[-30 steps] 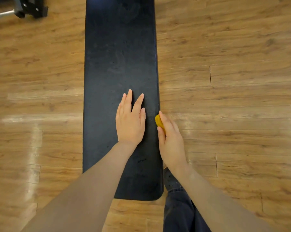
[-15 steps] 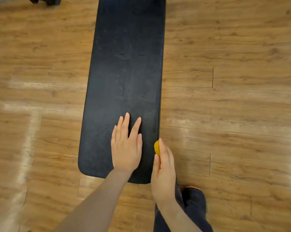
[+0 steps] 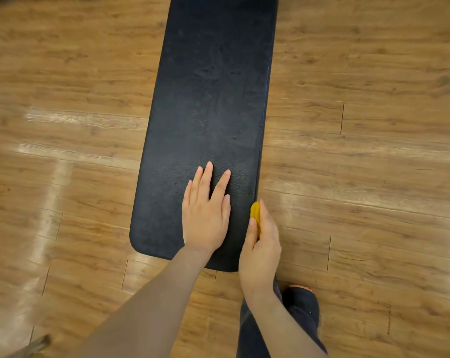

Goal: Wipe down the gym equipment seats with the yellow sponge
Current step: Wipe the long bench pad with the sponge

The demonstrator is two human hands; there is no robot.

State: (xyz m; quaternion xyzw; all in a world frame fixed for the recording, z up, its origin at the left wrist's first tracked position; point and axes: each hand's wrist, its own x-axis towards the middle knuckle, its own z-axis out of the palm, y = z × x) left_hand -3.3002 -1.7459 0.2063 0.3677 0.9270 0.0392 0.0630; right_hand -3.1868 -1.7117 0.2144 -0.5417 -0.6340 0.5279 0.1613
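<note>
A long black padded gym bench seat (image 3: pixel 213 112) is being pressed at lower centre of the frame by the left hand (image 3: pixel 205 215), fingers straight and flat. A small yellow sponge (image 3: pixel 254 213) is being pinched in the right hand (image 3: pixel 261 244) fingers against the seat's right edge, above brown wood-plank flooring (image 3: pixel 360 177).

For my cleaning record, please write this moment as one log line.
left hand: flat on black padded bench seat | right hand: holds yellow sponge against seat's right edge | floor: wood
</note>
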